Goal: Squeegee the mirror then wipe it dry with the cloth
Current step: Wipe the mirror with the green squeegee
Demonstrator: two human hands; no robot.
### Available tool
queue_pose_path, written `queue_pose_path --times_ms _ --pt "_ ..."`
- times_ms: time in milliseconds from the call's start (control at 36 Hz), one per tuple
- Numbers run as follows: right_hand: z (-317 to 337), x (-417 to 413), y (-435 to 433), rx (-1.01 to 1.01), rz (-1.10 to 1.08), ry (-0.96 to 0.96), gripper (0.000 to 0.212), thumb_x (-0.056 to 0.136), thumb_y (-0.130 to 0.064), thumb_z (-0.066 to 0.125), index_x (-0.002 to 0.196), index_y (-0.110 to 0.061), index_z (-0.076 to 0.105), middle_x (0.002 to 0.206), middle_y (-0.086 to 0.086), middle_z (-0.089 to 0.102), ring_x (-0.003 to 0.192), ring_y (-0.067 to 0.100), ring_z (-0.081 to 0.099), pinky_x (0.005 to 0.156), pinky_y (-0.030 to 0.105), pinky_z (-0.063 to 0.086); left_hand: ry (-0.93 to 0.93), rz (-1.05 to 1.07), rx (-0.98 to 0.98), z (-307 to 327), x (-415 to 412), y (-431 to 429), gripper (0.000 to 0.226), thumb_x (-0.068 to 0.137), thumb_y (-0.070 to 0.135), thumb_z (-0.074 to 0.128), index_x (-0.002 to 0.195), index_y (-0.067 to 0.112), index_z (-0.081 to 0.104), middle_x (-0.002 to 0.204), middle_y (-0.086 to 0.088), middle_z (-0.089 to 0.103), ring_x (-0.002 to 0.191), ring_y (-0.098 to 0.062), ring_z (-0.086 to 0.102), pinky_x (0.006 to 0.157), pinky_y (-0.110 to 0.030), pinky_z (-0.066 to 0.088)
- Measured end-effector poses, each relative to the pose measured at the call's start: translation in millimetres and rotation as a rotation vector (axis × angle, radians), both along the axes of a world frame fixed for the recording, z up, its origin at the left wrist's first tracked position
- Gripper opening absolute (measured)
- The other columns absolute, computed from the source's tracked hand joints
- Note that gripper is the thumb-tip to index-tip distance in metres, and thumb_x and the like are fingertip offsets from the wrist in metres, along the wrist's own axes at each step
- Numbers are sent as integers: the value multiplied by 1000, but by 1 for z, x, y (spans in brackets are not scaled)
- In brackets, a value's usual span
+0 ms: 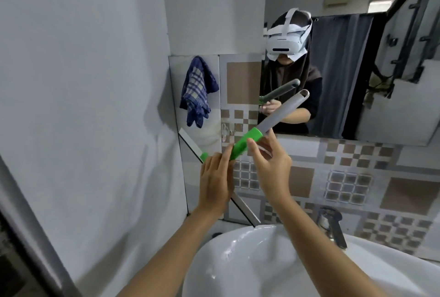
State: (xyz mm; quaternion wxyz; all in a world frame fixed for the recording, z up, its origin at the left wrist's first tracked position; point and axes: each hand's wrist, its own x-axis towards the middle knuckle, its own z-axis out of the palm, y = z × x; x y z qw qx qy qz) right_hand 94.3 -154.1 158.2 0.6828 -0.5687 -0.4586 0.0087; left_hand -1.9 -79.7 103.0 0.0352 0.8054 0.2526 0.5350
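Note:
The squeegee (247, 138) has a green grip and a grey handle that points up to the right, across the mirror's lower left corner. Its long blade (245, 208) slants down over the tiled wall, left of and below the mirror (345, 70). My left hand (214, 177) holds the squeegee where the grip meets the blade. The fingers of my right hand (269, 163) curl loosely on the green grip. A blue checked cloth (197, 92) hangs on the tiled wall to the left of the mirror, and neither hand touches it.
A white sink (238, 261) lies directly below my arms, with a metal tap (333, 227) at its back right. A plain white wall closes the left side. Patterned tiles run under the mirror, which reflects a person wearing a headset.

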Motion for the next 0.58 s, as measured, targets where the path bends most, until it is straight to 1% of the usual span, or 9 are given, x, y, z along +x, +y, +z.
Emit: queue_pose_path --times_ms 83,139,194,250,306,389,472,528,583 --pt "1 -9 15 34 42 96 34 83 -28 66 110 -10 59 86 -2 70 79 6 66 70 17 54 1 -24 -59 -9 -1 3 45 100 36 22 137 14 35 100 -7 60 92 -12 47 90 -41 44" --pt "-1 -12 26 27 44 81 26 81 -24 68 104 -13 60 87 0 69 82 7 65 72 18 55 9 -59 -88 -15 -5 9 42 98 30 28 139 19 28 99 -6 60 89 -9 44 84 -40 46" --pt "-3 -14 35 -9 55 60 31 79 -20 70 108 -16 60 91 -1 69 86 8 64 77 19 55 44 -134 -136 -20 -10 13 46 99 28 33 143 26 19 112 -8 60 96 -10 49 86 -37 46" --pt "-8 -16 45 -54 94 54 43 79 -14 71 120 -12 58 96 -1 69 91 9 64 82 23 55 89 -204 -222 -27 -15 20 55 98 27 37 143 35 7 128 -7 55 108 -15 54 90 -35 48" --pt "-17 -18 55 -105 134 30 51 78 -9 71 126 -12 54 101 1 69 95 11 64 87 29 55 110 -214 -299 -35 -20 28 62 98 26 40 140 46 -2 132 -8 53 109 -20 57 89 -37 52" --pt "-35 -22 66 -182 176 43 56 78 -9 70 130 -13 50 106 0 68 99 11 63 91 36 53 109 -216 -408 -47 -26 35 68 97 24 44 134 55 -4 136 -6 50 114 -19 56 93 -36 51" --pt "-53 -27 72 -246 179 50 51 79 -6 68 128 -13 52 105 -5 65 98 8 60 94 30 51 110 -264 -540 -62 -32 38 71 96 26 46 128 63 -5 136 -3 51 115 -17 55 95 -36 50" --pt "-66 -29 74 -281 191 72 49 79 -6 68 126 -13 54 107 -4 65 102 11 60 95 31 50 120 -277 -614 -73 -35 40 71 96 26 47 129 62 -3 130 -9 55 112 -22 56 94 -37 50" --pt "-79 -30 77 -313 190 90 48 79 -5 68 125 -10 55 108 1 67 104 14 61 96 34 50 134 -268 -663 -86 -37 42 70 95 24 48 134 54 -2 125 -16 57 109 -27 57 91 -36 50"
